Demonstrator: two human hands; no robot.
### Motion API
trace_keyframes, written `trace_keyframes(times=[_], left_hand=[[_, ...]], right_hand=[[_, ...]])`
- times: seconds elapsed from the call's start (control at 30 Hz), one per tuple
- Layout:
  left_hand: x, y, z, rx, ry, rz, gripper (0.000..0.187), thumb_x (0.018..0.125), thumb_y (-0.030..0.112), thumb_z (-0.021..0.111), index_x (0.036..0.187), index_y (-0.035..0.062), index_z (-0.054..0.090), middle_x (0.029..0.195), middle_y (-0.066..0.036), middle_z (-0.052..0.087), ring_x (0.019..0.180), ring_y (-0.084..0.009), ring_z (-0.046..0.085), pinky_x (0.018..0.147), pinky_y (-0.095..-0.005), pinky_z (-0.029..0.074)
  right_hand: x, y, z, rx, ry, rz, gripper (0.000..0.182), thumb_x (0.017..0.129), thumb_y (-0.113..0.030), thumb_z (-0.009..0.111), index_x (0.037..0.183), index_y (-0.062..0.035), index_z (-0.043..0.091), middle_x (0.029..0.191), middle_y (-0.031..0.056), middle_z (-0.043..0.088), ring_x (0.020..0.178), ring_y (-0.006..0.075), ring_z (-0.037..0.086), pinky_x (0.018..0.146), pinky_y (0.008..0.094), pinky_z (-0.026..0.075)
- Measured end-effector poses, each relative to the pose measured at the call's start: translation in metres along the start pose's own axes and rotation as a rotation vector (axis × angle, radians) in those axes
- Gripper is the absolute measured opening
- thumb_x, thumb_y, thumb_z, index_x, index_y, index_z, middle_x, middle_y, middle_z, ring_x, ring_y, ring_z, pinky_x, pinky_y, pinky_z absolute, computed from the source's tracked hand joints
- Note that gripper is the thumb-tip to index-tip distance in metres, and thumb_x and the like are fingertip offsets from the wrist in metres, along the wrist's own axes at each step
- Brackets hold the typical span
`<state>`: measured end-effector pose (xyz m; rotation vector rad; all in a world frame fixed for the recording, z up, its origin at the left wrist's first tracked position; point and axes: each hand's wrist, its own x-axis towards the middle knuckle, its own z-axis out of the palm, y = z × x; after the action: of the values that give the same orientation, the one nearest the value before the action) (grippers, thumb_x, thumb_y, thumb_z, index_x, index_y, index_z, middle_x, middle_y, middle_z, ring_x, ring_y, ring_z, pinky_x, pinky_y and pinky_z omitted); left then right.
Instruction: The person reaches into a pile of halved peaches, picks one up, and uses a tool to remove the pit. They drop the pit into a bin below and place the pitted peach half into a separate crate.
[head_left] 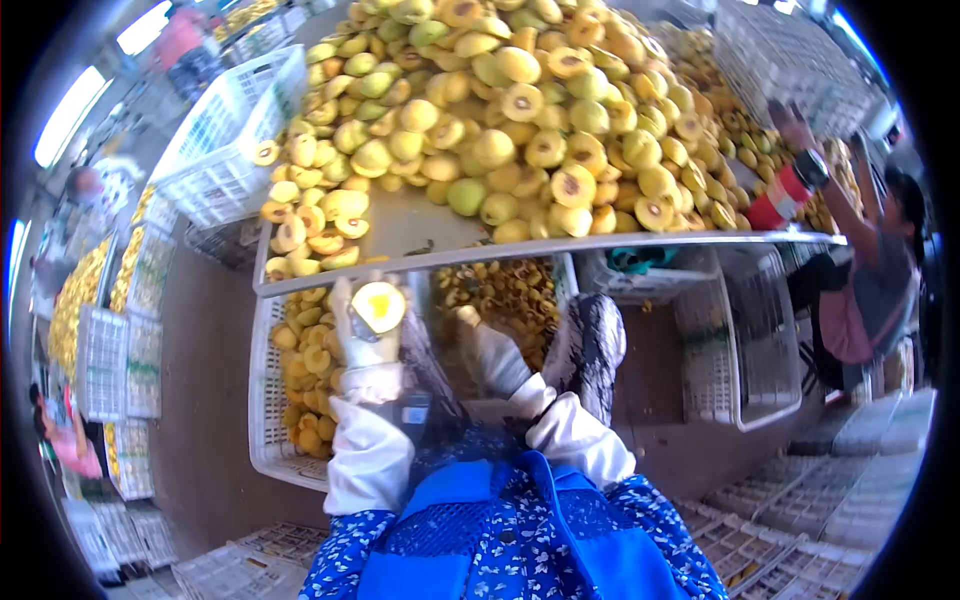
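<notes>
A cut yellow fruit half is in my left hand, just in front of the table's metal edge. My right hand is over a crate of dark fruit pieces between my knees; its fingers are blurred, and whether they hold anything is unclear. Below my left hand stands a white crate with yellow fruit halves. A large heap of yellow fruit halves covers much of the table.
An empty-looking white crate stands at the table's left end. A red bottle lies near the right edge. A co-worker sits at the right. Transparent crates stand below the table at right.
</notes>
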<state>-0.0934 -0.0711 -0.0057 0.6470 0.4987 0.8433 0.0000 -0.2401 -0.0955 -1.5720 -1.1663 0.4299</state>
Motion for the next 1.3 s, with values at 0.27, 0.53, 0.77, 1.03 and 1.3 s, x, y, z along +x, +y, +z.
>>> trace_keyframes(times=[0.27, 0.53, 0.77, 1.03, 1.3], left_hand=[[0.077, 0.094, -0.034, 2.224, 0.137, 0.689, 0.044, 0.077, 0.04, 0.063, 0.106, 0.007, 0.058, 0.104, -0.013, 0.058, 0.093, -0.0316, 0.057, 0.078, -0.0403, 0.046], [0.168, 0.058, -0.038, 2.5, -0.273, 0.03, 0.041, 0.067, 0.04, 0.068, 0.093, 0.0075, 0.063, 0.09, -0.01, 0.066, 0.087, -0.0264, 0.063, 0.074, -0.0388, 0.049], [0.094, 0.049, 0.0, 1.174, -0.436, 0.104, 0.037, 0.078, 0.013, 0.066, 0.113, 0.0037, 0.057, 0.106, -0.01, 0.063, 0.091, -0.0196, 0.063, 0.081, -0.0291, 0.05], [-0.014, -0.041, 0.039, 0.826, -0.4, 0.174, 0.036, 0.097, 0.024, 0.042, 0.119, -0.0034, 0.051, 0.119, -0.007, 0.055, 0.108, -0.013, 0.05, 0.095, -0.0228, 0.036], [-0.029, -0.067, 0.02, 0.477, -0.381, 0.081, 0.039, 0.093, 0.028, 0.047, 0.12, -0.0005, 0.044, 0.103, -0.014, 0.058, 0.088, -0.019, 0.059, 0.076, -0.0293, 0.05]], right_hand=[[0.019, -0.007, -0.002, 0.926, 0.058, 1.046, 0.045, 0.089, -0.053, 0.045, 0.077, -0.0112, 0.055, 0.045, 0.0043, 0.046, 0.029, 0.0178, 0.04, 0.025, 0.0297, 0.029], [-0.012, 0.058, 0.023, 0.659, -0.073, 0.711, 0.032, 0.09, -0.04, 0.051, 0.087, -0.0089, 0.056, 0.061, -0.0019, 0.05, 0.046, 0.0103, 0.044, 0.039, 0.0249, 0.033], [0.039, -0.029, -0.028, 0.64, 0.166, 0.194, 0.023, 0.087, -0.023, 0.061, 0.101, -0.0058, 0.057, 0.07, -0.0053, 0.051, 0.055, 0.0027, 0.042, 0.045, 0.0189, 0.032], [0.051, -0.069, -0.04, 0.533, 0.277, 0.261, 0.03, 0.082, -0.015, 0.066, 0.107, -0.0041, 0.054, 0.093, 0.0035, 0.06, 0.086, 0.0109, 0.054, 0.074, 0.0268, 0.046], [0.022, -0.028, -0.041, -0.463, 0.246, -0.226, 0.023, 0.085, -0.008, 0.056, 0.108, -0.0026, 0.056, 0.096, 0.011, 0.06, 0.081, 0.0229, 0.06, 0.068, 0.032, 0.049]])
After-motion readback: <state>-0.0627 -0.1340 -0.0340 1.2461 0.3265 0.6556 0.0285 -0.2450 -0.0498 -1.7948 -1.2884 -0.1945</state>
